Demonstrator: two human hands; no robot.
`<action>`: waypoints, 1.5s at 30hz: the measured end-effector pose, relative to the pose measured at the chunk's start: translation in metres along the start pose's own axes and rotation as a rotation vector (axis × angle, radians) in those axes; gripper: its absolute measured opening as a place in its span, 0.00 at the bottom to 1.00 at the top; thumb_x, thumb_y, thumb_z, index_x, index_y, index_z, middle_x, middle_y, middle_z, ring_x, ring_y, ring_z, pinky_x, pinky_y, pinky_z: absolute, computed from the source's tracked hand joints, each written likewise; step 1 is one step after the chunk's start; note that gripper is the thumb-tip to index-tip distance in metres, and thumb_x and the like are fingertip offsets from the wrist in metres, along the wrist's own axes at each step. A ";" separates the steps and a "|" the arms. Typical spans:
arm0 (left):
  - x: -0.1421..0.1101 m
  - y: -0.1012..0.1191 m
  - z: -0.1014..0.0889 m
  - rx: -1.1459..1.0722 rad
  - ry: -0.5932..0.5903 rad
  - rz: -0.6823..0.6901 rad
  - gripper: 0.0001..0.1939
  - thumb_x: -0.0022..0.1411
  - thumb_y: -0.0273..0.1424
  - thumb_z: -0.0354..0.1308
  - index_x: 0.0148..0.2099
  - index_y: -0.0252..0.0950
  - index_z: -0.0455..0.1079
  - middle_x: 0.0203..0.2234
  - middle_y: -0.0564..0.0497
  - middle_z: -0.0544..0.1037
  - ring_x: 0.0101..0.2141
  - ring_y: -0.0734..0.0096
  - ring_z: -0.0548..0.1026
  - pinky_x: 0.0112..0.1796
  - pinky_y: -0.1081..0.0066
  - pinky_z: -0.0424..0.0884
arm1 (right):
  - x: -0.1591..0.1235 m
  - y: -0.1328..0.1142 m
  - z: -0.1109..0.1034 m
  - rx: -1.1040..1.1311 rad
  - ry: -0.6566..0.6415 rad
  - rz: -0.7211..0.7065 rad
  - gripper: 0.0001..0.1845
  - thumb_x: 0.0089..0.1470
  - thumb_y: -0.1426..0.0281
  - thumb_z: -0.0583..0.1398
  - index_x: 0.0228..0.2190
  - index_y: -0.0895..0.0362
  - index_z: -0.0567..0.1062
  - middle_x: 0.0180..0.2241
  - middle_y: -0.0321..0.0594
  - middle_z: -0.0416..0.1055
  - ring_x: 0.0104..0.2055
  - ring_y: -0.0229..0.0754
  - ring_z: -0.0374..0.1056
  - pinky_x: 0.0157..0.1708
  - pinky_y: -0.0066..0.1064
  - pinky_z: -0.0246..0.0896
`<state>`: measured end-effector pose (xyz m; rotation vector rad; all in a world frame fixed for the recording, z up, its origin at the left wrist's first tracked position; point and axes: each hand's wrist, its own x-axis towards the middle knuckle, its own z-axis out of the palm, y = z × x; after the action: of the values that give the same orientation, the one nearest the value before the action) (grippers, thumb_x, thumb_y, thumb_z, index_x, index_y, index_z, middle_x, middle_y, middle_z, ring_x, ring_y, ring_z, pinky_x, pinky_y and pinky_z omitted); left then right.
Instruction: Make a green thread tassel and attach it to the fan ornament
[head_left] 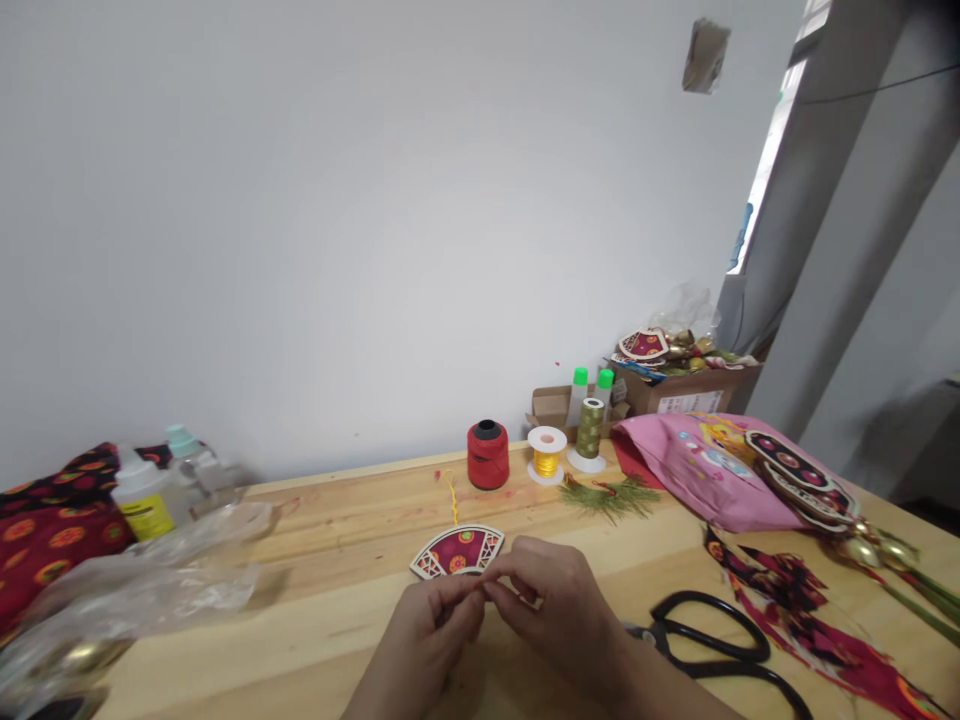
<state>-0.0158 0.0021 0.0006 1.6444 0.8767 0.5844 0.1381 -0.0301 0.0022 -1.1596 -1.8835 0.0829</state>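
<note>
Left hand [431, 630] and right hand [555, 605] meet fingertip to fingertip near the bench's [330, 560] front edge, pinched on something too small to identify; fan ornament [457, 552] just beyond, scissors [712, 645] right, partly cut off.

My bench is a pale wooden table [330, 560], pushed against a plain white wall [337, 200]. A small patch [705, 55] is stuck high on that wall (cannot tell what it is). To my right, a grey pillar [840, 250]; daylight enters through a narrow window [772, 150] behind it.
</note>
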 end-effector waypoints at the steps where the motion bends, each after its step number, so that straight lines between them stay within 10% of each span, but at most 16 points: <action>1: 0.000 0.000 0.000 0.004 -0.002 -0.002 0.16 0.56 0.39 0.46 0.30 0.32 0.69 0.16 0.59 0.52 0.18 0.78 0.48 0.19 0.75 0.44 | 0.000 -0.001 0.000 0.001 0.002 0.008 0.06 0.46 0.75 0.55 0.26 0.57 0.73 0.17 0.32 0.63 0.19 0.31 0.57 0.21 0.21 0.50; 23: 0.002 0.003 0.001 -0.156 0.033 -0.068 0.17 0.51 0.42 0.48 0.18 0.37 0.56 0.12 0.62 0.50 0.14 0.81 0.44 0.16 0.74 0.40 | 0.002 0.003 0.000 -0.159 0.014 -0.137 0.08 0.48 0.75 0.52 0.23 0.57 0.71 0.19 0.33 0.66 0.20 0.32 0.60 0.19 0.21 0.48; 38: 0.004 -0.004 -0.002 -0.064 0.134 -0.006 0.20 0.54 0.46 0.47 0.19 0.37 0.54 0.12 0.62 0.50 0.16 0.79 0.48 0.18 0.74 0.43 | 0.004 0.000 -0.010 0.043 -0.025 0.168 0.10 0.47 0.71 0.55 0.34 0.57 0.70 0.17 0.29 0.57 0.19 0.33 0.55 0.22 0.23 0.49; 45: 0.004 0.004 -0.004 -0.173 0.220 -0.024 0.20 0.50 0.47 0.51 0.19 0.36 0.55 0.12 0.63 0.50 0.16 0.80 0.46 0.18 0.76 0.42 | 0.004 0.001 -0.010 -0.051 -0.160 0.065 0.10 0.51 0.74 0.52 0.24 0.56 0.71 0.21 0.35 0.65 0.24 0.34 0.60 0.23 0.23 0.49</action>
<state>-0.0151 0.0072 0.0051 1.4299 0.9750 0.8134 0.1447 -0.0302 0.0103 -1.2822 -1.9974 0.1693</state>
